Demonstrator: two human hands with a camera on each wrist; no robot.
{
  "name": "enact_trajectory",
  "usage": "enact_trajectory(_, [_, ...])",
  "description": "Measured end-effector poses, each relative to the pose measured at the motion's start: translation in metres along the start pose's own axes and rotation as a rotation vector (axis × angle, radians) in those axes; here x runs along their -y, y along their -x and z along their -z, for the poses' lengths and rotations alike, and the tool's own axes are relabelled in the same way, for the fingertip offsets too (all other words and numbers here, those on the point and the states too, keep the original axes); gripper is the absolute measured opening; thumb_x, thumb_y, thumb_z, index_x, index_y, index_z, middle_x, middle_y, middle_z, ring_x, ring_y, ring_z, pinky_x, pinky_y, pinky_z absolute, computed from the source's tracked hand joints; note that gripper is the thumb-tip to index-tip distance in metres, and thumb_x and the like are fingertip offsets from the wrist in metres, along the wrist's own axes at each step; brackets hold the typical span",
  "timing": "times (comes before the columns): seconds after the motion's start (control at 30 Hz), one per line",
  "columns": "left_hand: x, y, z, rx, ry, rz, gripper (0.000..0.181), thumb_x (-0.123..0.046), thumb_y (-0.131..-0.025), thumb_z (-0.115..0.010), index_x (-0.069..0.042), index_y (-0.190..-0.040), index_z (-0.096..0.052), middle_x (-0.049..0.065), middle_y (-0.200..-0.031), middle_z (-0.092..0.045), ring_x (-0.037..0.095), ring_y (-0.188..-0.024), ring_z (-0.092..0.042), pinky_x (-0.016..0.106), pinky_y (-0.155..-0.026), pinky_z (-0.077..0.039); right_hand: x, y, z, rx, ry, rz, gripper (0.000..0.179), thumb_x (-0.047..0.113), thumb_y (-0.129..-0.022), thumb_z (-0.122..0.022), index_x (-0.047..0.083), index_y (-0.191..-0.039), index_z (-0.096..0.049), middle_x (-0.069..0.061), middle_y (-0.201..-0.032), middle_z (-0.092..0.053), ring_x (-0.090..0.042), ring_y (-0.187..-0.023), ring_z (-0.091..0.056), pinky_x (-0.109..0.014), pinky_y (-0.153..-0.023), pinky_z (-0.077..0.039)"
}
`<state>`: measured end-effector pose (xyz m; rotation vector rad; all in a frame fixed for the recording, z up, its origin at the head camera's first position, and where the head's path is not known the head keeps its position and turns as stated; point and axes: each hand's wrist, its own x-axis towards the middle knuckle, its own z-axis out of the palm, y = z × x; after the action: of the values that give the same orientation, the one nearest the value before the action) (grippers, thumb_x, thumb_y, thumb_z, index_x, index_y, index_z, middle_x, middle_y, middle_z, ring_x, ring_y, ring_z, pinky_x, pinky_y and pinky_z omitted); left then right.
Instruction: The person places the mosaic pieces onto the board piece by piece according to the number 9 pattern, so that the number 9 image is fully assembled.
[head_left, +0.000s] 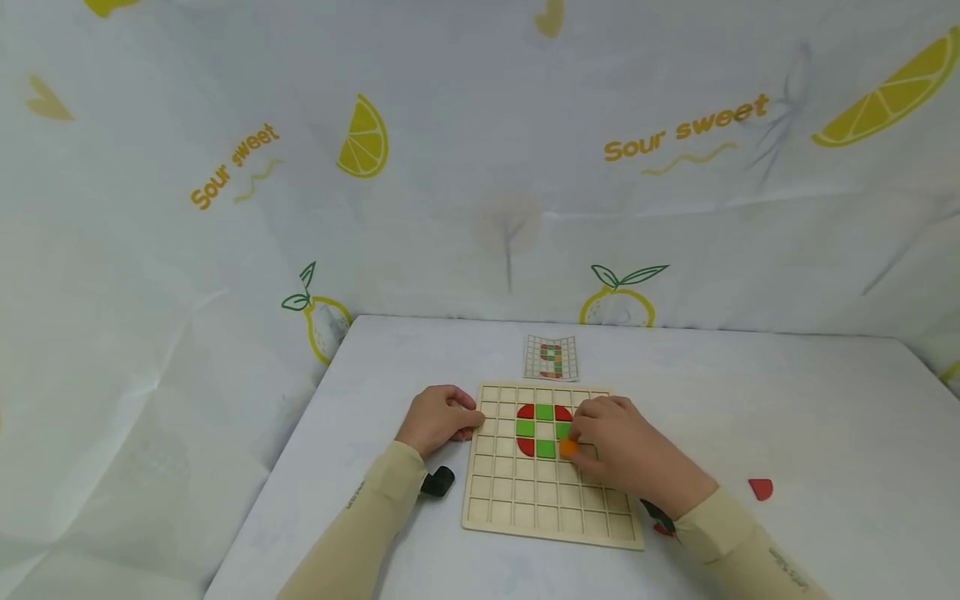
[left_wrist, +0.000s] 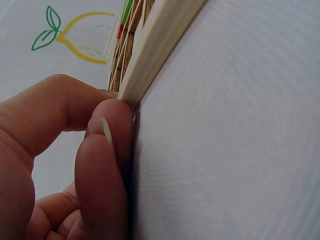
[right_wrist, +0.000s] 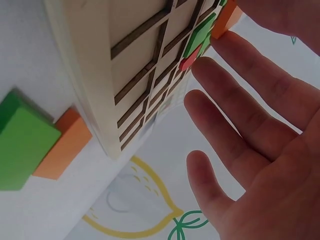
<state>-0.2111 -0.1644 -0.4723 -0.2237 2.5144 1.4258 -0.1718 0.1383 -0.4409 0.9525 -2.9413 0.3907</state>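
While it's held, orange tile (head_left: 568,448), straight-edged

Head view: orange "Sour sweet" print (head_left: 238,157) is slanting at ten o'clock on the white backdrop (head_left: 435,225); second "Sour sweet" print (head_left: 684,130) is sitting at two. Dark lettering is marking left sleeve (head_left: 375,525), seven o'clock, and right sleeve (head_left: 731,537), four; too small for reading.

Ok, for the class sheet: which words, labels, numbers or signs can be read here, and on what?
"Sour sweet": left on the backdrop
"Sour sweet": right on the backdrop
Left sleeve: lettering too small to read
Right sleeve: lettering too blurred to read
Card: no readable words; its coloured cells perhaps form a "9"
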Motion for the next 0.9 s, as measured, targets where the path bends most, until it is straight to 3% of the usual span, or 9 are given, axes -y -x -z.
enact_trajectory(0.37, [-0.005,0.0081,0.0007,-0.004,0.008,-0.022,0.021,-0.02,-0.087,-0.086,-0.011,-0.101,-0.074,0.004,-0.077,-0.075,0.014,-0.065,-0.071,0.026,-0.064,-0.058,0.0004,-0.001,-0.005,-0.014,0.037,0.016,0.014,0.027,-0.088,-0.089,0.019,-0.094,-0.08,0.007,-0.098,-0.069,-0.021,-0.107,-0.066,-0.055,-0.109,-0.049])
enact_trajectory(0.9, [-0.0049,0.0072,0.0002,-0.01,-0.005,-0.014,0.021,-0.02,-0.087,-0.086,-0.011,-0.102,-0.074,0.003,-0.077,-0.075,0.014,-0.065,-0.071,0.025,-0.064,-0.058,0.0045,-0.0001,-0.0041,-0.01,0.045,0.008,0.011,0.024,-0.09,-0.087,0.019,-0.094,-0.079,0.006,-0.099,-0.069,-0.022,-0.11,-0.067,-0.055,-0.111,-0.048])
